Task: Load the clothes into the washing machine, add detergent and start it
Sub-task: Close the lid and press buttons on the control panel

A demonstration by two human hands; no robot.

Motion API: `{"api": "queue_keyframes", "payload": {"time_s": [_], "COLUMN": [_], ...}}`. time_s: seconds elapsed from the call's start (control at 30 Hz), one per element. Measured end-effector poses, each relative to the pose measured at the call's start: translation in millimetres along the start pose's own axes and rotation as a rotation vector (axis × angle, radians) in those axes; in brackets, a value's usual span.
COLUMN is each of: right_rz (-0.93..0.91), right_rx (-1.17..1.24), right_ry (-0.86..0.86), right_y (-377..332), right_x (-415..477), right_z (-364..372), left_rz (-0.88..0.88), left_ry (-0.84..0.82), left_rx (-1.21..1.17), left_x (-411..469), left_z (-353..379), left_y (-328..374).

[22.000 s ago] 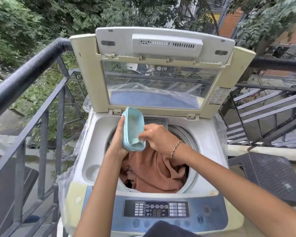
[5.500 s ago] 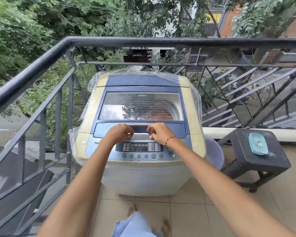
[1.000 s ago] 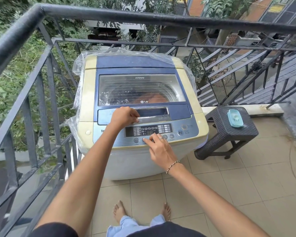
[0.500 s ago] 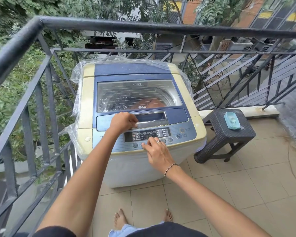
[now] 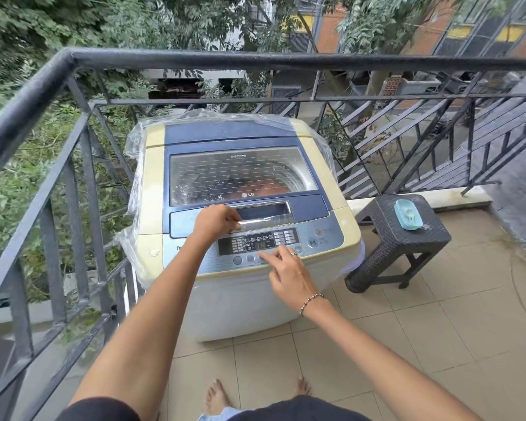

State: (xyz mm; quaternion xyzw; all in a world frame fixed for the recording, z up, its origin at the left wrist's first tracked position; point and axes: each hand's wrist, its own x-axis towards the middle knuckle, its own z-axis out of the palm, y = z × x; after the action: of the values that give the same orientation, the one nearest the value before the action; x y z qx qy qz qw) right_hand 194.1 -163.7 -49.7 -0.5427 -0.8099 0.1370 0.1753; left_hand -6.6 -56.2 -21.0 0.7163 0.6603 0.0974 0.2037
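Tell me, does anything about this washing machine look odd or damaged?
Only the clear plastic sheet stands out: it hangs crumpled round the sides and back of the washing machine, like wrapping never taken off. No damage shows.

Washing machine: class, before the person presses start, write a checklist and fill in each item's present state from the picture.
1. Lid closed flat: ok.
2. Clothes inside, seen through the lid window: ok.
3. Display lit: ok; digits too small to read.
4. Right hand forefinger at the button row: ok; which button, cannot tell.
5. Left hand clear of lid handle: not ok, fingers curl on it.
6. Detergent added: cannot tell; blue container lies on the stool.
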Motion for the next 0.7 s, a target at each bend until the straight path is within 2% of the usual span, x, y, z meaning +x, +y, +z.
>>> {"api": "queue_keyframes", "payload": {"time_s": [0.7], "right_rz": [0.291], "right_rx": [0.037], "right_ry": [0.21], "right_y": [84.5], "right_x": [-10.1], "right_z": [-40.0], "left_rz": [-0.025], "left_ry": [-0.011], "left_rx": [-0.007], "left_x": [-0.5], "left_z": [-1.2], "left_y": [2.6]}}
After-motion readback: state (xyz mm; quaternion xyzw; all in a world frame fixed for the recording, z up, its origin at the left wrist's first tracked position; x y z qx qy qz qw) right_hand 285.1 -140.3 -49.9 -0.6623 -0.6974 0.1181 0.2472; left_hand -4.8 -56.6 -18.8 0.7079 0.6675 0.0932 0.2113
